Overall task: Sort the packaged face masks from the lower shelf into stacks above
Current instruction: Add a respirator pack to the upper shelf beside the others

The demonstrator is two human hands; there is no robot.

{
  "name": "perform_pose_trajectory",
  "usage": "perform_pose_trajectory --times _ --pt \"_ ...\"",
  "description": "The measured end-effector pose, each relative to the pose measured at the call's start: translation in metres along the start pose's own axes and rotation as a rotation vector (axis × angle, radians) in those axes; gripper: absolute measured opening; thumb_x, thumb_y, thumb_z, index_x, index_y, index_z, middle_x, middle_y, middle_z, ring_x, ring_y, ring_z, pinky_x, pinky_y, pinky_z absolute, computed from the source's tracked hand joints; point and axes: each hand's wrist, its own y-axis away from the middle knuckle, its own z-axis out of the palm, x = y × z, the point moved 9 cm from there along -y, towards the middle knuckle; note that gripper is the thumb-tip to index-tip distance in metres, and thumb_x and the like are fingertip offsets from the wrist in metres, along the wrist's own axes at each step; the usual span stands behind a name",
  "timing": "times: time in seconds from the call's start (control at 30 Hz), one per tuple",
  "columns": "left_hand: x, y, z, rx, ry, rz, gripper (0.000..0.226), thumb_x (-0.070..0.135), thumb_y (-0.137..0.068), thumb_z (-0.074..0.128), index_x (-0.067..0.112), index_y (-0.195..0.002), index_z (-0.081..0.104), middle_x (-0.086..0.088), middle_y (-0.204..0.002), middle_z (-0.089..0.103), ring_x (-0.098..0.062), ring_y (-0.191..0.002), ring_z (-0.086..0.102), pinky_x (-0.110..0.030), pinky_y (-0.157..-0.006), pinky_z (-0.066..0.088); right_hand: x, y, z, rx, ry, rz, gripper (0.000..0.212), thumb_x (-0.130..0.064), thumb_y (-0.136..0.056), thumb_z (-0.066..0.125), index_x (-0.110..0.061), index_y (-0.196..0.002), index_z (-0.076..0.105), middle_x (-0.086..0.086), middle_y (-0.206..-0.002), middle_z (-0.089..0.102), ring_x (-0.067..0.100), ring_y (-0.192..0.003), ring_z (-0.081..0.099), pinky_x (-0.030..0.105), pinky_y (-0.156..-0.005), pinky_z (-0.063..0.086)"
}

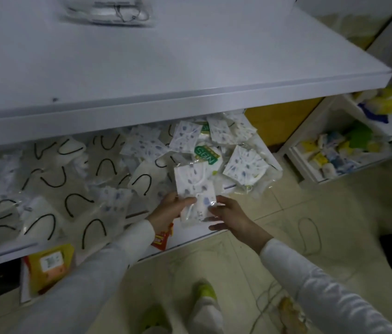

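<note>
Speckled mask packets (193,184) sit in both my hands at the front edge of the lower shelf (190,233), long axis running away from me, so most of the bundle juts beyond my fingers toward the loose pile (236,153). My left hand (169,208) curls its thumb over the near left corner; my right hand (230,216) pinches the near right edge. A blurred stack (108,12) lies on the upper shelf (190,68), up and back to my left, so I judge the left hand the nearer carrier
</note>
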Motion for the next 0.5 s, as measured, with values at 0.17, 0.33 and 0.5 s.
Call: perform_pose_trajectory --times 0.17,0.33,0.5 --pt "0.028 -0.015 0.023 0.194 0.102 0.079 0.032 -0.008 -0.079 0.056 0.012 -0.102 0.064 -0.009 -0.1 0.067 -0.027 -0.097 0.062 -0.04 -0.088 0.049 -0.006 -0.032 -0.061 0.072 0.161 0.034 0.016 -0.028 -0.087 0.067 -0.013 -0.091 0.065 0.004 -0.083 0.068 0.014 -0.073 0.068 0.027 -0.063 0.054" --pt "0.029 -0.028 0.03 0.343 0.055 0.057 0.028 -0.007 -0.08 0.053 0.016 -0.09 0.064 -0.006 -0.088 0.066 -0.024 -0.087 0.06 -0.035 -0.08 0.047 -0.019 -0.083 -0.177 0.546 0.287 0.043 0.03 -0.023 -0.092 0.056 0.002 -0.107 0.064 0.02 -0.108 0.066 0.031 -0.09 0.061 0.041 -0.082 0.052" --pt "0.025 -0.033 0.027 0.443 0.088 0.072 0.028 -0.009 -0.081 0.051 0.009 -0.099 0.063 -0.006 -0.088 0.066 -0.024 -0.089 0.06 -0.036 -0.082 0.048 -0.027 -0.127 -0.168 0.595 0.621 0.149 0.078 -0.06 -0.086 0.051 0.0 -0.134 0.038 0.02 -0.133 0.045 0.036 -0.122 0.045 0.044 -0.1 0.037"
